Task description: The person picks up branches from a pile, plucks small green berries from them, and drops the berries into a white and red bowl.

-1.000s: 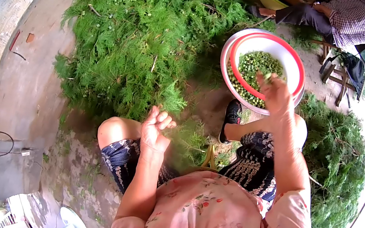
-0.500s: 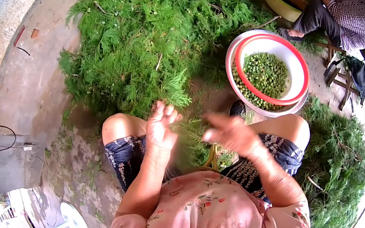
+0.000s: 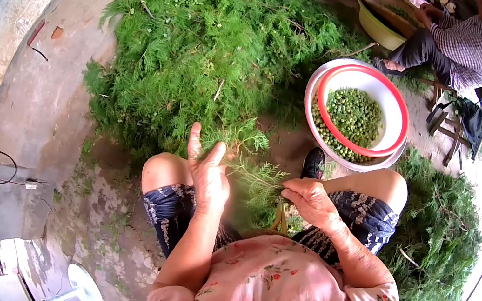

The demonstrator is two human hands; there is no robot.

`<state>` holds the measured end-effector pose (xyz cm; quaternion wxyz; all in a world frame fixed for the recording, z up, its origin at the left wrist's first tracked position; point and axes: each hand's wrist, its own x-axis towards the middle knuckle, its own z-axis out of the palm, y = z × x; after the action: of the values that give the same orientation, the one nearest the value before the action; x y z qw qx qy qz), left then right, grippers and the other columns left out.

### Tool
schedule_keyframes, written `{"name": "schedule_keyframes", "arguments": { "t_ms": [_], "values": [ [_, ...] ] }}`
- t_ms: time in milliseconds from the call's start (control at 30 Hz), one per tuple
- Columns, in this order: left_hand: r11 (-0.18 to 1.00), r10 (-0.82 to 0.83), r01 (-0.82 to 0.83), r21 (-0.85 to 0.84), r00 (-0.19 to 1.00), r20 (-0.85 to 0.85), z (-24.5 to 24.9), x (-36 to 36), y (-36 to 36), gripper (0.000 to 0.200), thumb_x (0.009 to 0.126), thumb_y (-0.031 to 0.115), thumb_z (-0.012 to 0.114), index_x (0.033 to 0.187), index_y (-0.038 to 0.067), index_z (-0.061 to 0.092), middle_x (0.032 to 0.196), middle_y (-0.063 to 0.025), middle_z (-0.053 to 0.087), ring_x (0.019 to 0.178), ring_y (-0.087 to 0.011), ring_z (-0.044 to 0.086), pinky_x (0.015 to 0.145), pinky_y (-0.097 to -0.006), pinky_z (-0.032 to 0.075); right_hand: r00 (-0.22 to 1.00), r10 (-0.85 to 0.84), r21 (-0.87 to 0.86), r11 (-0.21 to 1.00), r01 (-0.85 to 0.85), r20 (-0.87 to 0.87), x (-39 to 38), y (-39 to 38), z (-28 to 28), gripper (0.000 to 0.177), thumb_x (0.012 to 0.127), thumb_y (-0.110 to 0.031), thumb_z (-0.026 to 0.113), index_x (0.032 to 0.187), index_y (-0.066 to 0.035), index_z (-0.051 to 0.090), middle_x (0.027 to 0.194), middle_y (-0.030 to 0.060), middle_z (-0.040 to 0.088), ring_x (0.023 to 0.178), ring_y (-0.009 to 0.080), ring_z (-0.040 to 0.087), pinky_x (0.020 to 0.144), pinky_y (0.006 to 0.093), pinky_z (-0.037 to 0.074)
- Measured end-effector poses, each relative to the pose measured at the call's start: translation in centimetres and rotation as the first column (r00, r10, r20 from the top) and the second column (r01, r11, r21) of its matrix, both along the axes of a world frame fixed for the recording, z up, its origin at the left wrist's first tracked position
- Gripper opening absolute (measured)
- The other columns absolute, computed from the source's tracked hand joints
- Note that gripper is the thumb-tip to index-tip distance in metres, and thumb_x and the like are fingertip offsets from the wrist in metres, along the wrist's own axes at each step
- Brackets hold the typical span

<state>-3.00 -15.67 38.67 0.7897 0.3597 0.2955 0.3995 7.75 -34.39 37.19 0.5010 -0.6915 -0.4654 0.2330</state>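
Note:
My left hand is raised over my lap, thumb and index finger spread apart, with nothing seen gripped in it. Close by on the right, my right hand has its fingers pinched on a feathery green evergreen sprig. The sprig stretches leftward toward my left hand. Just beyond both hands lies a large heap of cut evergreen branches with small round green cones among them. A red-rimmed white basin holding loose green cones rests tilted inside a wider basin, which also holds cones.
A second pile of evergreen branches lies to my right. Another person sits at the far right near a yellow tub. A wooden stool stands behind the basins. A black cable lies at left.
My right hand, blurred and stretched out before, has drawn its fingers together on the sprig. My left hand's curled fingers have opened out. The whole view has shifted slightly.

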Motion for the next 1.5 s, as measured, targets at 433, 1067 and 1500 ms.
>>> {"name": "schedule_keyframes", "arguments": {
  "t_ms": [433,1067,1500],
  "values": [
    [0.959,0.204,-0.222,0.176,0.972,0.118,5.5,-9.0,9.1,0.028,0.088,0.012,0.053,0.114,0.003,0.052,0.091,-0.0125,0.063,0.081,-0.0204,0.06,0.073,-0.0339,0.05,0.324,-0.478,0.147,0.371,0.917,-0.817,14.4,-14.9,2.9,0.02,0.089,-0.022,0.053,0.09,-0.002,0.056,0.074,0.006,0.057,0.062,0.013,0.052,0.056,0.0228,0.044],
    [0.435,0.384,0.447,0.782,0.693,-0.61,3.1,-10.9,7.9,0.013,0.071,-0.001,0.065,0.084,0.0,0.065,0.079,-0.0082,0.059,0.07,-0.0185,0.06,0.061,-0.0272,0.048,0.383,-0.659,0.024,0.485,0.874,-0.647,17.3,-13.2,-1.6,0.021,0.089,-0.016,0.056,0.104,-0.001,0.057,0.091,0.0077,0.062,0.081,0.0162,0.061,0.072,0.0278,0.05],
    [0.973,0.213,-0.179,0.144,0.938,-0.275,1.8,-11.2,8.8,0.002,0.079,0.004,0.063,0.078,0.002,0.061,0.067,0.0,0.054,0.055,-0.0083,0.045,0.051,-0.02,0.036,0.385,-0.635,0.042,0.485,0.873,-0.67,16.4,-12.7,-0.7,0.022,0.088,-0.015,0.056,0.103,0.001,0.057,0.093,0.0086,0.061,0.082,0.0161,0.059,0.074,0.028,0.05]
  ]
}}
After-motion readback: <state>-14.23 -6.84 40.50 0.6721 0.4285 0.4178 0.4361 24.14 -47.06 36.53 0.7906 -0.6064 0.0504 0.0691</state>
